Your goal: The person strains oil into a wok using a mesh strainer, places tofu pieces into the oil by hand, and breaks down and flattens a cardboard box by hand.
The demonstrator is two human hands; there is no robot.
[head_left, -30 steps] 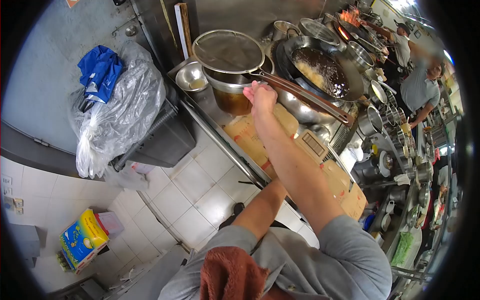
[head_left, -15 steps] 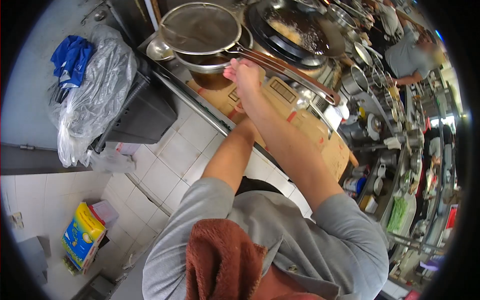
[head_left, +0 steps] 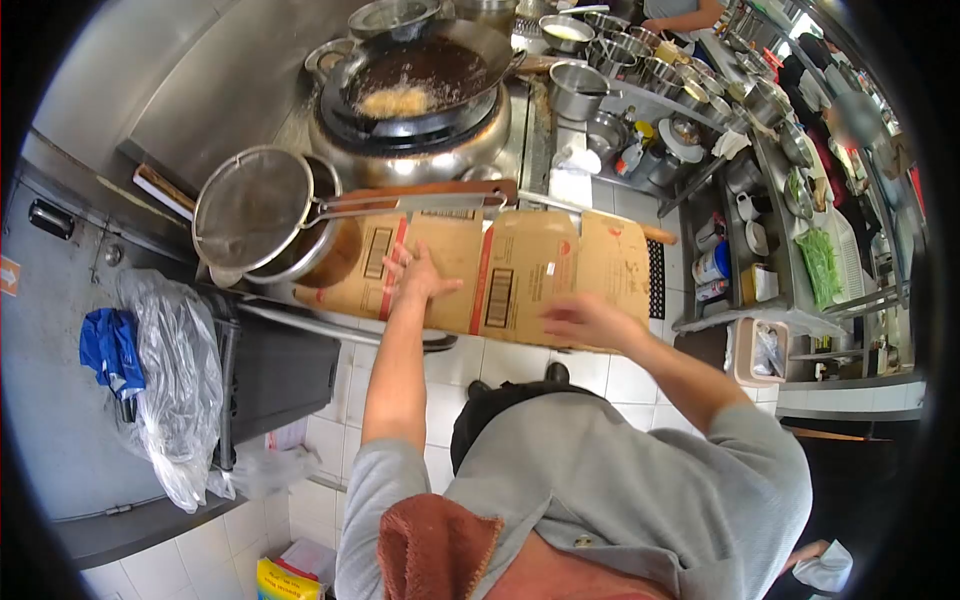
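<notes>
My left hand point(head_left: 422, 277) is open with its fingers spread, on or just above the flattened cardboard point(head_left: 535, 245) that covers the counter edge. My right hand point(head_left: 588, 322) is at the cardboard's front edge, holding nothing, its fingers stretched out and slightly blurred. Whether either palm presses on the cardboard, I cannot tell. Left of my left hand, a round mesh strainer point(head_left: 250, 205) rests on a metal pot point(head_left: 322, 240) of brownish liquid. Its long handle reaches right, above the cardboard. Behind, golden food point(head_left: 397, 102) bubbles in dark oil in a wok point(head_left: 455, 70).
Metal pots point(head_left: 578, 90) and bowls crowd the shelves at right, with green vegetables point(head_left: 820, 265) in a tray. A co-worker's arm point(head_left: 690, 15) shows at the top. At left stand a dark bin point(head_left: 285, 365) and clear plastic bags point(head_left: 180, 390). White tiles point(head_left: 510, 365) cover the floor.
My arms were crossed, with one hand near the pot's rim; now they are apart over the cardboard. The view has swung right, bringing the wok and cardboard nearer the middle.
</notes>
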